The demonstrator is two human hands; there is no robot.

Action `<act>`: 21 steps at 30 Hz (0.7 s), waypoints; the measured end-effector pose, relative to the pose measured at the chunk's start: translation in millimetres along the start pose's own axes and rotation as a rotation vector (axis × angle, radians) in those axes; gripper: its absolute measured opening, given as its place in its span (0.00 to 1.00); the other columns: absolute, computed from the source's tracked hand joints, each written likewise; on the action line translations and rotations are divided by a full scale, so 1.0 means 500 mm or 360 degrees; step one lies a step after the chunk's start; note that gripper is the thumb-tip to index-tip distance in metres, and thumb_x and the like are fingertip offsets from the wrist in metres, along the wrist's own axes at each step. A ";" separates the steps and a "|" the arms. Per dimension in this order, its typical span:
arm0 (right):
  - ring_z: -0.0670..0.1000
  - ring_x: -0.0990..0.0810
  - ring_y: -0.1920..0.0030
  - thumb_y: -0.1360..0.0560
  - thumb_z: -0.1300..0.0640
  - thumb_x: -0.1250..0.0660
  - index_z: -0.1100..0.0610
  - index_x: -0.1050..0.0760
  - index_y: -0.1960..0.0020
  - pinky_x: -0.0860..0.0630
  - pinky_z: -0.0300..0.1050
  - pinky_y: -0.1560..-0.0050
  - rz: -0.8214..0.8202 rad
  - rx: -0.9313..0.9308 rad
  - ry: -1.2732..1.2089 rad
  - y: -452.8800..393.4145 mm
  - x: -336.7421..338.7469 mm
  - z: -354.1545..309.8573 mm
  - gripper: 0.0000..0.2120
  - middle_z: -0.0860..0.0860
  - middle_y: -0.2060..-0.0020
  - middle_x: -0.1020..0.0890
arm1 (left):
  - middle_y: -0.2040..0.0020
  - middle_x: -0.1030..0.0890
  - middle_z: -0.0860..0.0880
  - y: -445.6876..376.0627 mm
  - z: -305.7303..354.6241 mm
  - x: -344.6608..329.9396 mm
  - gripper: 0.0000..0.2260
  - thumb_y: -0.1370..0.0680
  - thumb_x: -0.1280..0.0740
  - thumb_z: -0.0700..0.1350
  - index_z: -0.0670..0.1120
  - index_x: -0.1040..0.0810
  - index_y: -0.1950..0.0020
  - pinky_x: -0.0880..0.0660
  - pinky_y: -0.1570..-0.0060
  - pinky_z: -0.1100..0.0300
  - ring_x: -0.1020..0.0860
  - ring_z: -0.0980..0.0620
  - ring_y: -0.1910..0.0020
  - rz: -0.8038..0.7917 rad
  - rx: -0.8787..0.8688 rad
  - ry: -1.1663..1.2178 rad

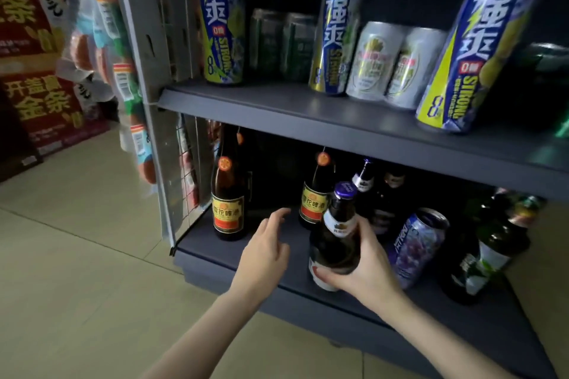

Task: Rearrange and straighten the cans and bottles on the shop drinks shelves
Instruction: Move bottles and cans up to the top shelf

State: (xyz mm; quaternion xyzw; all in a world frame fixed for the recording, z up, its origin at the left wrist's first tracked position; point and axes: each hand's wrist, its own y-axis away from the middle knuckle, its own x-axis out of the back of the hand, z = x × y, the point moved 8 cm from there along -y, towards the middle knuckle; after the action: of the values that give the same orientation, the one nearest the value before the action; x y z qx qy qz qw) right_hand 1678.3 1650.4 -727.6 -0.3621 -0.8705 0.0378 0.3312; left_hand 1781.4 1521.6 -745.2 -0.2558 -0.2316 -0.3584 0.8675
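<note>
Right hand (366, 268) is wrapped around a dark bottle with a purple cap (337, 234), holding it near the front edge of the bottom shelf (246, 268), thumb under its base. Left hand (264, 252) hovers over that shelf with loose, spread fingers, gripping nothing. Two brown bottles with yellow labels stand further back: one (228, 194) at the left end, another (315, 194) just behind the held bottle. A purple can (417, 243) sits to the right (top looks open). On the upper shelf (308, 114), tall blue-yellow cans (222, 18) stand among shorter silver ones (374, 61).
</note>
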 end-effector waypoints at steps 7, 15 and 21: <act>0.45 0.27 0.41 0.40 0.58 0.21 0.47 0.36 0.38 0.33 0.36 0.45 0.0122 -0.0228 -0.0020 -0.025 0.004 0.129 0.36 0.47 0.43 0.25 | 0.34 0.30 0.48 0.010 -0.074 -0.111 0.26 0.24 0.43 0.35 0.51 0.40 0.28 0.29 0.44 0.57 0.28 0.49 0.39 -0.0256 0.0269 -0.0098; 0.44 0.31 0.39 0.37 0.57 0.22 0.52 0.40 0.30 0.35 0.39 0.41 0.0193 -0.0361 -0.0044 -0.051 0.017 0.175 0.42 0.48 0.36 0.28 | 0.34 0.29 0.45 0.016 -0.115 -0.184 0.25 0.23 0.44 0.37 0.48 0.45 0.26 0.30 0.43 0.54 0.29 0.45 0.38 -0.0440 0.0419 -0.0174; 0.51 0.36 0.30 0.32 0.58 0.25 0.55 0.46 0.26 0.37 0.39 0.34 0.0001 -0.0289 0.0294 -0.039 0.035 0.173 0.42 0.52 0.31 0.35 | 0.34 0.29 0.44 0.022 -0.120 -0.179 0.26 0.23 0.43 0.36 0.47 0.45 0.26 0.31 0.44 0.56 0.28 0.45 0.38 -0.0432 0.0408 -0.0252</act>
State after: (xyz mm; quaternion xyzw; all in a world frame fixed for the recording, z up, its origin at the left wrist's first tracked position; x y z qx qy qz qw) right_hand 1605.2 1662.4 -779.3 -0.3927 -0.8361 -0.0746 0.3757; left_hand 1745.8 1536.6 -846.3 -0.1372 -0.3751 -0.4184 0.8157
